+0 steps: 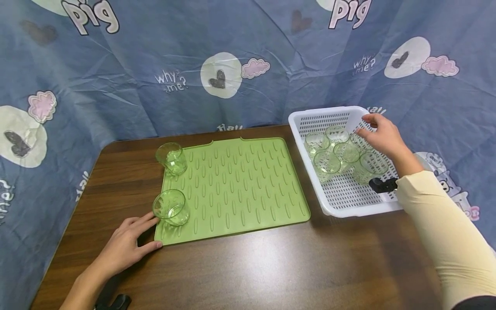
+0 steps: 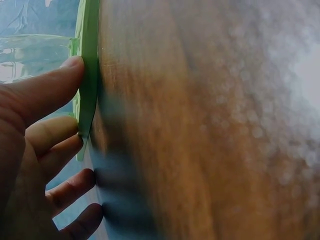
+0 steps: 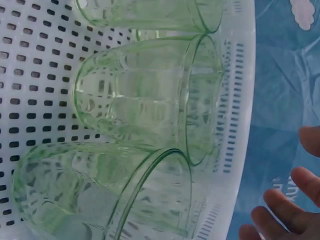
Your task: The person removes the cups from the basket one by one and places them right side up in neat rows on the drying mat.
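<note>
My left hand [image 1: 125, 243] lies at the near left corner of a green ribbed mat [image 1: 240, 185], its fingers extended and thumb at the mat's edge. In the left wrist view, that thumb [image 2: 55, 87] overlaps the green edge. Just beyond the fingertips a clear greenish glass [image 1: 180, 215] stands upright on the mat, and another glass [image 1: 176, 161] stands at the far left corner. Over the back of a white basket [image 1: 360, 212] hangs my right hand [image 1: 381, 134], fingers loosely bent with nothing between them. Several greenish glasses [image 3: 145, 95] stand inside, below those fingers.
The mat and basket sit side by side on a dark wood table [image 1: 248, 271]. Behind them hangs a blue printed cloth [image 1: 186, 99]. A black wrist mount [image 1: 381, 185] on my right arm overlaps the basket's right side in the head view.
</note>
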Tool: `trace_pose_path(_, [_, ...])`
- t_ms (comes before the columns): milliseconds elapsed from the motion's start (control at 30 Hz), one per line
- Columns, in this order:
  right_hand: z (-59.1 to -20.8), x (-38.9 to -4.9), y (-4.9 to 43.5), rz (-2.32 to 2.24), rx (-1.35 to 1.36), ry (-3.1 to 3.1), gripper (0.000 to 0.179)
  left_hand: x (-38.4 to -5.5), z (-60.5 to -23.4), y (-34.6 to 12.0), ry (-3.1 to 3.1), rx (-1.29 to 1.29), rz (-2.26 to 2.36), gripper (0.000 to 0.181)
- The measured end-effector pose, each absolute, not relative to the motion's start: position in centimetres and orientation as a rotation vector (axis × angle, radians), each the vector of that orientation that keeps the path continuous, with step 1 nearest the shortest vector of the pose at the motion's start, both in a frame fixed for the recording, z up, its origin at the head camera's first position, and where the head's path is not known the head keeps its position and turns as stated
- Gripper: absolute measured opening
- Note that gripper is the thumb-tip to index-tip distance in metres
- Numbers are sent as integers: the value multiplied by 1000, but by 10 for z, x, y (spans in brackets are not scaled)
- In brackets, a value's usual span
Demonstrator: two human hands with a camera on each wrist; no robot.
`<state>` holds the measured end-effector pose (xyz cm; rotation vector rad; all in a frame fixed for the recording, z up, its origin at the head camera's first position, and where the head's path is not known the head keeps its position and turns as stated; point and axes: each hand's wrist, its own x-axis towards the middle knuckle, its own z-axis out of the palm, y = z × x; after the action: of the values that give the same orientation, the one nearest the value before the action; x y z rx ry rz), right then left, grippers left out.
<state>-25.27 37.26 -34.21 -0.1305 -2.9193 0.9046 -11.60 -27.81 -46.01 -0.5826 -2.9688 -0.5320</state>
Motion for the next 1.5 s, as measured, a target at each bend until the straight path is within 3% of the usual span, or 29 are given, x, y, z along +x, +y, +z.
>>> trace_pose_path(1133, [-380,-269,380,934,-141,-2992,63,-115,-458,-276,-2978,-580,-540,64])
trace_pose_path(1500, [-384,-272,380,1035,-183,-3075,76,-115,-460,-277,-2979,-566,-574,66])
